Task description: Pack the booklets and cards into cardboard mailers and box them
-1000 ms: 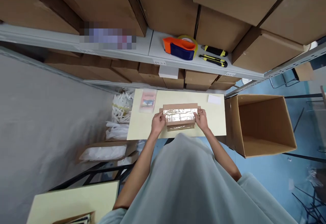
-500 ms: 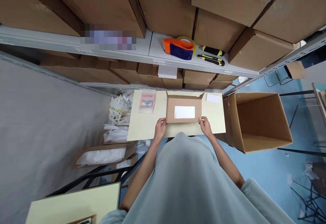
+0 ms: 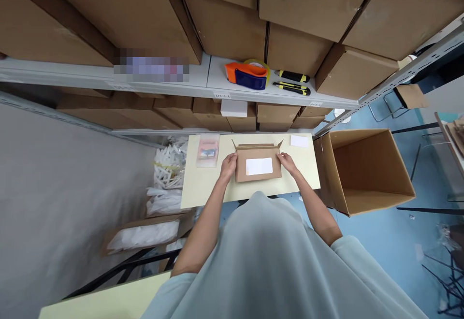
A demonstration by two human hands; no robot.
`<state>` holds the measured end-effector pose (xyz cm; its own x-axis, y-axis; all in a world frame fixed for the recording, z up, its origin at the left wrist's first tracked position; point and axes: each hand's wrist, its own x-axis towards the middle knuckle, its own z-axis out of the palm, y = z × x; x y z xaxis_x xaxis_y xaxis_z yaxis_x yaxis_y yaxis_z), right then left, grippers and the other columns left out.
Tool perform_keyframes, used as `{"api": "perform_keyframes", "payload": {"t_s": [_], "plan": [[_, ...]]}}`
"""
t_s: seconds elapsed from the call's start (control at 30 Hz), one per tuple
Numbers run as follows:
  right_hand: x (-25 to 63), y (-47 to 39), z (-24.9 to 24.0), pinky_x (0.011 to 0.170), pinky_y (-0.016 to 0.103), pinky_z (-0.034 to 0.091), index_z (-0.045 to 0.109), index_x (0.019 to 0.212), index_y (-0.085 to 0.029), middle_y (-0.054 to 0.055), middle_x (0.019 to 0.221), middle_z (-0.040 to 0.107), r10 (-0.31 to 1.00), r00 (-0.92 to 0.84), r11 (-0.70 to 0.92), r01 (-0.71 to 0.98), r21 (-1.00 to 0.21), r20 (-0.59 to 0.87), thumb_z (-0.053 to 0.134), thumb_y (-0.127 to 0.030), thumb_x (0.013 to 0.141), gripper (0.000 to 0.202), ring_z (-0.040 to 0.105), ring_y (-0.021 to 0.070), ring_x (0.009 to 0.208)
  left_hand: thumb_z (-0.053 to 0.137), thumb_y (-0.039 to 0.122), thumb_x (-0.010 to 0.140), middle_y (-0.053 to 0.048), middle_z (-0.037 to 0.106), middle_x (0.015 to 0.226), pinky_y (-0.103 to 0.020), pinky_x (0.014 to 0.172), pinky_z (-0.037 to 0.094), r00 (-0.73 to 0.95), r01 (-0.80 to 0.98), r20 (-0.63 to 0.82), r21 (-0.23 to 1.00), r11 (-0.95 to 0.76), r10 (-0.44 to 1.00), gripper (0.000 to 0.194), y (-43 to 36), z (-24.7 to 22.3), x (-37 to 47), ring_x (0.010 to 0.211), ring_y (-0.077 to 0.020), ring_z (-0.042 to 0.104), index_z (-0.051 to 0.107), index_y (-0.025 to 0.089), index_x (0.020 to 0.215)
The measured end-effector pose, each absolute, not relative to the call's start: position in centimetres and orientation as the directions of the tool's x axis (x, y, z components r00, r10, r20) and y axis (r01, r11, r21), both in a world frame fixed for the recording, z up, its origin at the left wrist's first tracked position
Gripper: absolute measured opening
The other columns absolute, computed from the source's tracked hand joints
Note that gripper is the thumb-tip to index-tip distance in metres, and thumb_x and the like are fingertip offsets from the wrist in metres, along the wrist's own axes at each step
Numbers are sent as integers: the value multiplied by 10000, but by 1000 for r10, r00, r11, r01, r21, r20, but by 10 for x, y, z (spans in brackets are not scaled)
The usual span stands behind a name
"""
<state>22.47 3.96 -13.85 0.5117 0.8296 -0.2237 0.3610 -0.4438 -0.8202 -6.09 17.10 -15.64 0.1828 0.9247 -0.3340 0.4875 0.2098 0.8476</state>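
A flat brown cardboard box (image 3: 241, 170) with a white label (image 3: 259, 166) on its face is held over the pale yellow table (image 3: 195, 188). Small flaps stick out at its far corners. My left hand (image 3: 228, 165) grips its left side near the upper corner, and my right hand (image 3: 287, 161) pinches the upper right corner. A pink bubble-wrap packet (image 3: 208, 151) lies left of the box. To the right, near the table's far edge, is a white slip of paper (image 3: 299, 141).
A large open carton (image 3: 369, 169) stands right of the table. Above the far edge, a metal shelf (image 3: 213, 77) bears cartons, an orange and blue tape dispenser (image 3: 248, 76) and yellow-black cutters (image 3: 293, 88). White packing material (image 3: 170, 164) is piled at the left.
Both hands have slid from the box's near corners up to its far corners. The flaps at the far side now stand out more, and the camera view has shifted slightly.
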Motion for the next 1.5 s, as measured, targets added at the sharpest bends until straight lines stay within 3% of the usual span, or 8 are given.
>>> {"api": "perform_keyframes", "payload": {"t_s": [0.33, 0.5, 0.67, 0.77, 0.9, 1.17, 1.37, 1.5], "plan": [[202, -3, -109, 1102, 496, 610, 719, 1274, -167, 174, 1284, 800, 822, 507, -390, 174, -904, -257, 448, -852, 1013, 781, 755, 322, 1225, 536, 849, 967, -144, 784, 1272, -421, 1086, 589, 109, 287, -339, 911, 297, 935, 714, 130, -122, -81, 1259, -298, 715, 712, 190, 1179], [204, -20, -121, 1071, 539, 634, 719, 1310, -133, 193, 1286, 792, 779, 505, -480, 99, -872, -372, 445, -861, 980, 844, 749, 338, 1227, 503, 763, 1032, -202, 759, 1341, -435, 1067, 615, 45, 264, -498, 842, 470, 866, 702, 112, -132, -86, 1255, -301, 737, 676, 147, 1320], [215, -23, -84, 1122, 545, 599, 695, 1407, -178, 207, 1442, 723, 751, 656, -391, 357, -848, -70, 493, -666, 1067, 629, 689, 337, 1325, 614, 551, 1057, -188, 674, 1522, -466, 1163, 555, -48, 490, -105, 864, 115, 993, 593, 113, -94, -93, 1383, -301, 656, 589, 197, 1533], [219, -6, -59, 1128, 510, 596, 763, 1343, -234, 150, 1365, 769, 880, 475, -299, 521, -799, -20, 438, -541, 1132, 495, 714, 310, 1270, 482, 507, 1123, -151, 722, 1438, -464, 1183, 524, 135, 571, 46, 813, -115, 990, 480, 126, -67, -76, 1323, -296, 673, 681, 210, 1445], [223, 34, -55, 1257, 537, 509, 773, 1404, -224, 115, 1459, 758, 991, 104, -131, 634, -762, -84, 435, -411, 1137, 470, 669, 324, 1407, 481, 468, 1100, -179, 768, 1310, -543, 1255, 432, 474, 613, -66, 741, -274, 878, 443, 145, -63, -43, 1326, -371, 649, 786, 183, 1249], [262, 93, -91, 1345, 588, 400, 615, 1614, -176, 94, 1699, 575, 992, 6, -86, 748, -658, -124, 556, -252, 1056, 567, 506, 338, 1581, 596, 484, 1034, -126, 772, 1192, -529, 1255, 452, 502, 607, -136, 759, -236, 854, 313, 137, -90, -59, 1329, -339, 631, 802, 257, 970], [258, 100, -128, 1308, 644, 393, 589, 1622, -139, 150, 1730, 528, 978, 30, -151, 782, -605, -205, 579, -204, 1024, 602, 507, 394, 1555, 818, 475, 893, -89, 513, 1719, -580, 1353, 357, 581, 641, -341, 751, -157, 739, 206, 135, -108, -77, 1715, -391, 255, 828, 272, 928], [246, 96, -144, 1307, 610, 372, 569, 1621, -155, 156, 1709, 549, 983, 70, -158, 783, -602, -167, 455, -257, 1097, 546, 498, 368, 1546, 1030, 360, 623, -143, 294, 1843, -649, 1391, 248, 558, 721, -397, 666, -190, 728, 624, 122, -125, -77, 1746, -474, 89, 796, 228, 1187]]}}
